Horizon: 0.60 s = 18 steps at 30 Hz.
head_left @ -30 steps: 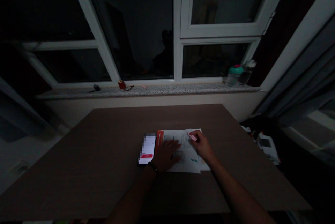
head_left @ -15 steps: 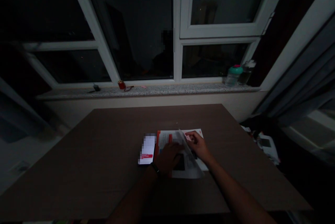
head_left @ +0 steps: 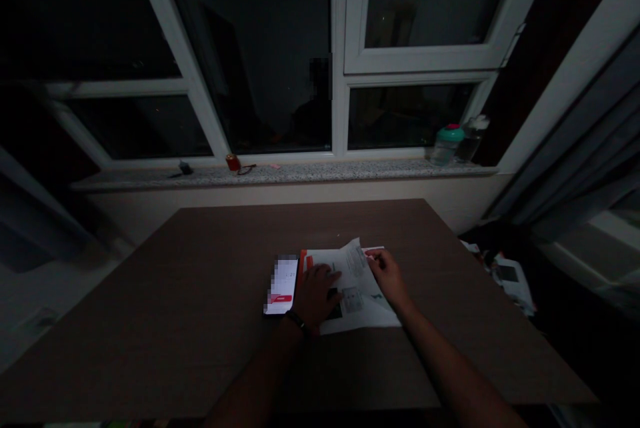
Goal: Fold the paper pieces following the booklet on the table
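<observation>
Left hand (head_left: 316, 293) spread flat on printed papers (head_left: 325, 257), mid-table, just beside lit smartphone (head_left: 285, 281). Right hand (head_left: 389, 275) pinches small pink item (head_left: 369, 255) at 1 sheet's raised edge. Looks partway: 1 sheet (head_left: 356, 263) curled up, not yet flat; pages left, can't tell.

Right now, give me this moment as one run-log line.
left hand: spread on printed papers | right hand: pinching small pink item beside curled sheet | phone: screen lit, left of papers

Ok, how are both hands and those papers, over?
Left hand spread on papers, one sheet curled up. Right hand pinching small pink item. Lit phone beside papers.
</observation>
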Each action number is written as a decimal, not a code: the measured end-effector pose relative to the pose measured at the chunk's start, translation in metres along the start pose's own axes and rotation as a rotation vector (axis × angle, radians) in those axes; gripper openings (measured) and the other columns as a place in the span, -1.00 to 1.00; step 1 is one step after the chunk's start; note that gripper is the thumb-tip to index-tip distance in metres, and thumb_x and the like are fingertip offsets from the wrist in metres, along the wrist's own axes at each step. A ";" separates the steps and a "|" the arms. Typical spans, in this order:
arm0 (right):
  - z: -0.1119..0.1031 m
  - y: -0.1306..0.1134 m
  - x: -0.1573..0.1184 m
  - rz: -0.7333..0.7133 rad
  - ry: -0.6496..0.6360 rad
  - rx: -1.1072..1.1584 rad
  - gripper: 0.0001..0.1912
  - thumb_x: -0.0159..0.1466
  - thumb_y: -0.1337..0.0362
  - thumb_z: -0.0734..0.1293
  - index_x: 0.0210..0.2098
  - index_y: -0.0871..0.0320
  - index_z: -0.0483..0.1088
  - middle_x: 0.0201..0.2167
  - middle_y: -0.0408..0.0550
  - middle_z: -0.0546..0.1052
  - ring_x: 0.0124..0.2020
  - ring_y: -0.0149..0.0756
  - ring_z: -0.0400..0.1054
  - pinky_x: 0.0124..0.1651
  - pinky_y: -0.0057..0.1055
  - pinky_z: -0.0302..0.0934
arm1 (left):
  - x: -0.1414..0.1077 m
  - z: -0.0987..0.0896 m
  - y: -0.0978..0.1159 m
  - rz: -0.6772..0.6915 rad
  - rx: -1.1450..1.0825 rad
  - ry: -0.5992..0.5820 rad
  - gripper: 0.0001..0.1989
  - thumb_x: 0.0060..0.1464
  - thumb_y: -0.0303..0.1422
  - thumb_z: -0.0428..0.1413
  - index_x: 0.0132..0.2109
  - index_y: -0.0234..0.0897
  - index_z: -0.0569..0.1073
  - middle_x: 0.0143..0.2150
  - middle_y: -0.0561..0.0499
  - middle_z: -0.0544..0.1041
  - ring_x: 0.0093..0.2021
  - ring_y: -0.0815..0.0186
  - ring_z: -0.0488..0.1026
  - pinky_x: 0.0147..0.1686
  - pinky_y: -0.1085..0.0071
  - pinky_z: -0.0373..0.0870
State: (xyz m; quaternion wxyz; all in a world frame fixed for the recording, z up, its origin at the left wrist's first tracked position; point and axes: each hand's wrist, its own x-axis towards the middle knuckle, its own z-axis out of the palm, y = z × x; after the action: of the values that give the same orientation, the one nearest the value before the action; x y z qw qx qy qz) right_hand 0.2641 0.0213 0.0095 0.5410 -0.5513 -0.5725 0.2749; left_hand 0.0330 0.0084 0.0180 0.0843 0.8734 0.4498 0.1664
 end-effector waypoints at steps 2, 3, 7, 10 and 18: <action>0.001 0.004 0.001 0.041 0.023 0.018 -0.72 0.24 0.08 0.26 -0.21 0.15 0.41 -0.43 -0.10 0.45 -0.42 -0.28 0.30 -0.37 -0.41 0.20 | 0.000 0.001 -0.002 0.001 -0.005 0.014 -0.49 0.12 -0.17 0.17 0.20 -0.10 0.32 0.19 -0.08 0.30 0.22 -0.01 0.16 0.20 -0.05 0.11; 0.001 0.005 0.001 0.053 0.036 0.029 -0.71 0.24 0.07 0.26 -0.22 0.15 0.41 -0.43 -0.10 0.46 -0.43 -0.28 0.30 -0.38 -0.41 0.20 | 0.000 0.002 -0.002 0.000 -0.007 0.015 -0.49 0.12 -0.18 0.17 0.20 -0.11 0.32 0.20 -0.08 0.29 0.23 -0.02 0.15 0.21 -0.06 0.10; 0.004 0.005 0.002 0.058 0.103 0.083 -0.73 0.19 0.07 0.29 -0.26 0.15 0.39 -0.39 -0.06 0.47 -0.40 -0.26 0.34 -0.35 -0.39 0.24 | -0.001 0.002 -0.002 -0.014 -0.010 0.003 -0.50 0.14 -0.17 0.15 0.20 -0.10 0.32 0.23 -0.10 0.27 0.24 -0.04 0.14 0.21 -0.11 0.07; 0.003 0.007 0.002 0.043 0.100 0.059 -0.77 0.09 0.20 0.32 -0.25 0.13 0.37 -0.35 -0.06 0.48 -0.36 -0.22 0.36 -0.32 -0.36 0.26 | -0.001 0.002 -0.003 0.008 -0.019 0.004 -0.50 0.15 -0.17 0.14 0.21 -0.10 0.31 0.24 -0.09 0.27 0.25 -0.02 0.14 0.22 -0.08 0.07; -0.001 0.002 0.000 -0.083 0.042 -0.149 -0.73 -0.02 0.41 0.22 -0.30 0.12 0.39 -0.28 -0.04 0.47 -0.24 -0.17 0.36 -0.16 -0.30 0.24 | -0.002 0.002 -0.004 0.111 -0.024 -0.040 -0.40 0.10 -0.11 0.18 0.25 -0.09 0.27 0.32 -0.09 0.19 0.29 0.02 0.09 0.26 -0.03 0.04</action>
State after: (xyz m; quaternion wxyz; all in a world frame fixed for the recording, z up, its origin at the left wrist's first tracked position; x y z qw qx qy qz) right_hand 0.2659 0.0217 0.0085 0.5215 -0.5714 -0.6022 0.1971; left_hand 0.0303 0.0092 0.0144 0.0943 0.8992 0.3966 0.1588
